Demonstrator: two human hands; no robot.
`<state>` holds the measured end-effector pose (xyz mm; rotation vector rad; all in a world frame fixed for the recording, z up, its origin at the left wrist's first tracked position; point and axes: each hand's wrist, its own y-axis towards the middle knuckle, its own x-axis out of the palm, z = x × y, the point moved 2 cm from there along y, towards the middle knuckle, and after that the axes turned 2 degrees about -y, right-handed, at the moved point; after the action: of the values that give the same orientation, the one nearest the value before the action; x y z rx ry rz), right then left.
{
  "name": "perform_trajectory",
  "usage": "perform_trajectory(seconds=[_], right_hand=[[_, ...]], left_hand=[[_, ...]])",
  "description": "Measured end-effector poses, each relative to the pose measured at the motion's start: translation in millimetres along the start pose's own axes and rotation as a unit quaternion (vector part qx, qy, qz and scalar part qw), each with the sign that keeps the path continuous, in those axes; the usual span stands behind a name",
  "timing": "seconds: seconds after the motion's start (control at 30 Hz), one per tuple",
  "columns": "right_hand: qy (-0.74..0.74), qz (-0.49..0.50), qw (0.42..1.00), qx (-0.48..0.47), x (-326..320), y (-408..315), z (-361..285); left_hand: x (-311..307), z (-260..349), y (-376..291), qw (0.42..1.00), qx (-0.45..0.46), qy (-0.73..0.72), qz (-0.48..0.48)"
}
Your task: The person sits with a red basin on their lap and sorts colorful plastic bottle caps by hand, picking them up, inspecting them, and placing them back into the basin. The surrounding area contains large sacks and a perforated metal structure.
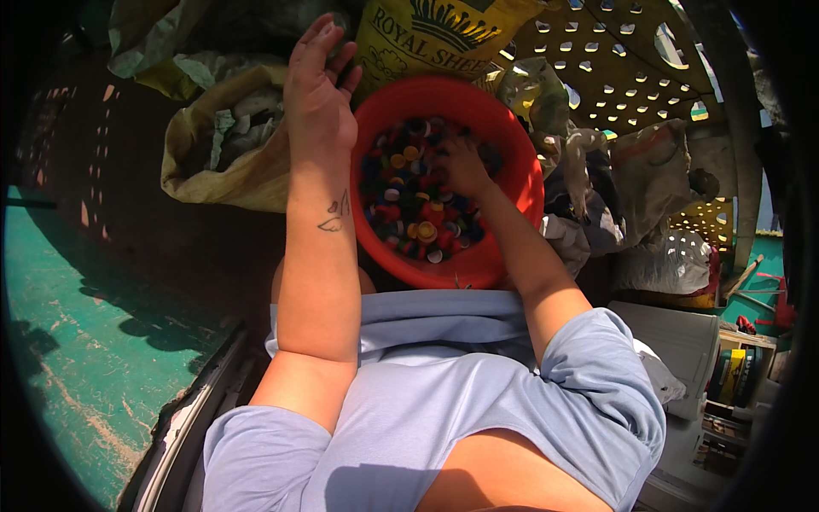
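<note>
My left hand [323,83] is raised beside the left rim of a red plastic basin [524,211]. Its palm is turned towards the basin, its fingers are apart, and nothing shows in it. Inside the basin lies a heap of small plastic bottle caps [409,198] in red, blue, green, white, black and orange. My right hand [464,163] reaches over the right rim with its fingers down among the caps. Shadow hides the fingertips, so whether they pinch a cap is unclear. The basin stands just in front of my lap.
Left of the basin is an open woven sack [192,153] with crumpled plastic inside. A yellow printed sack [435,38] stands behind. To the right are hanging plastic bags [646,185] and a perforated yellow panel [601,64]. A scratched green surface [115,371] lies at lower left.
</note>
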<state>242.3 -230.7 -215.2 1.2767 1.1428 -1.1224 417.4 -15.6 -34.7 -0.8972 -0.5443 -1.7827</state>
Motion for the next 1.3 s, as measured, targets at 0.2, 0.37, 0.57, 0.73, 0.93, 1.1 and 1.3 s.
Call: perform_trajectory(seconds=[0.2,0.37,0.57,0.73,0.93,1.1,1.3], right_hand=[[-0.035,0.003,0.999,-0.022,1.6,8.6,-8.4],[-0.092,0.029,0.994,-0.046,-0.2,15.1,-17.0],[-0.059,0.063,0.995,-0.04,6.5,16.2,-10.5],[0.047,0.108,0.992,0.034,10.8,9.4,-10.5],[-0.022,0.095,0.992,0.081,7.5,-6.8,-20.7],[-0.035,0.037,0.99,0.132,0.4,-2.8,-31.4],[-0.059,0.038,0.985,0.156,16.6,1.7,-24.1]], left_hand=[[0.5,-0.3,0.3,1.0,0.002,0.018,0.001],[2.0,0.4,-0.5,1.0,0.003,0.021,0.006],[0.3,0.1,0.4,1.0,0.002,0.018,0.002],[-1.8,3.1,0.3,1.0,0.006,0.017,0.002],[-3.4,5.0,0.5,1.0,0.004,0.013,0.011],[-3.5,5.7,0.2,1.0,0.003,0.016,0.011],[-3.3,6.6,0.4,1.0,0.004,0.013,0.014]])
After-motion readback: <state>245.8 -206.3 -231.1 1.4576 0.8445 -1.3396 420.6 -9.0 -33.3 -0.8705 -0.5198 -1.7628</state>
